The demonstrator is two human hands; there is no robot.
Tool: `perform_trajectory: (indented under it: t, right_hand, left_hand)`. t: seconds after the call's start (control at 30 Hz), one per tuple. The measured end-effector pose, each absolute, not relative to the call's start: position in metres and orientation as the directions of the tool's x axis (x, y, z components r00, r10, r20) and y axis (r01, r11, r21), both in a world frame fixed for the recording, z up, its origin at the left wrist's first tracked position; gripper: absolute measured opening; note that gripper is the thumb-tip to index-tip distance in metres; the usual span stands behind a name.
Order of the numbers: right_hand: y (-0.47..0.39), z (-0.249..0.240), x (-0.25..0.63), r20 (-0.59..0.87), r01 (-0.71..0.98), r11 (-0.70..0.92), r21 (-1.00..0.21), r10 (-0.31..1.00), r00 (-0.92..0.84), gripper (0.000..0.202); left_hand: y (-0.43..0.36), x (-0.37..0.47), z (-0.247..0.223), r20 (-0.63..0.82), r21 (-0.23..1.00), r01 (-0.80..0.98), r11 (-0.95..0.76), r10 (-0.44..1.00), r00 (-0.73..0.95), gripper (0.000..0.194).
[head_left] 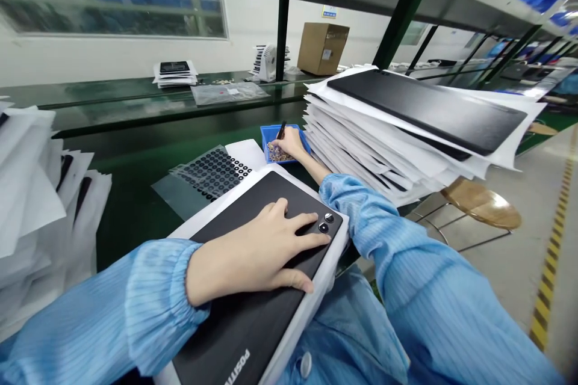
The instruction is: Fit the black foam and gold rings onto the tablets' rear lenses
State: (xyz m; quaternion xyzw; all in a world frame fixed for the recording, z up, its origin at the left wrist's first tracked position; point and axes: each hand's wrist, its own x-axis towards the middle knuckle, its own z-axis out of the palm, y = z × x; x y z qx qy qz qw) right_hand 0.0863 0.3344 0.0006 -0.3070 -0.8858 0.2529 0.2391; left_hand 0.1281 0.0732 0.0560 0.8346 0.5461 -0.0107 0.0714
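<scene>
My left hand (257,249) lies with spread fingers on a black tablet back cover (244,325), its fingertips close to two round camera rings (326,222). White foam sheet shows under the cover's edges. Farther off, my right hand (289,141) is closed around a dark pen-like tool (282,130) over a blue bin (272,132) of small brownish parts (279,154). Left of the bin, clear sheets with rows of black rings (212,174) lie on the green bench.
A tall stack of covers with white foam sheets (361,144) stands right of the bin. More foam-wrapped pieces (31,192) rise at the left. Behind are a cardboard box (323,48), a plastic bag (230,92) and a small white fan (268,63). A wooden stool (483,207) stands at right.
</scene>
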Motion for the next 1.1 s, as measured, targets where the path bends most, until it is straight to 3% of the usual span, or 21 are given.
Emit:
perform_trajectory:
  t: [0.37,0.57,0.67,0.77,0.83,0.93,1.1]
  right_hand:
    - [0.322,0.033,0.103,0.317,0.369,0.695,-0.617,0.649,-0.691,0.008]
    - [0.276,0.059,0.185,0.379,0.176,0.806,-0.565,0.444,-0.812,0.014]
    - [0.255,0.053,0.236,0.322,0.24,0.825,-0.512,0.443,-0.837,0.019]
    - [0.245,0.04,0.272,0.239,0.394,0.782,-0.483,0.55,-0.8,0.03]
    - [0.244,0.032,0.283,0.149,0.445,0.739,-0.506,0.583,-0.799,0.037]
    - [0.243,0.028,0.289,0.042,0.437,0.693,-0.574,0.558,-0.829,0.045]
    - [0.235,0.035,0.291,0.025,0.414,0.702,-0.579,0.523,-0.852,0.042]
  left_hand:
    - [0.075,0.128,0.057,-0.11,0.104,0.915,-0.39,0.91,0.401,0.064]
    - [0.069,0.111,0.056,-0.023,0.146,0.92,-0.365,0.928,0.371,0.055]
    - [0.055,0.085,0.045,0.159,0.167,0.977,-0.133,0.981,0.107,0.043]
    - [0.039,0.062,0.029,0.294,0.295,0.943,0.156,0.924,-0.244,0.049]
    - [0.031,0.055,0.021,0.26,0.383,0.883,0.272,0.885,-0.385,0.055]
    - [0.028,0.053,0.018,0.168,0.417,0.826,0.379,0.861,-0.48,0.057]
    - [0.032,0.053,0.024,0.06,0.422,0.768,0.481,0.831,-0.554,0.06]
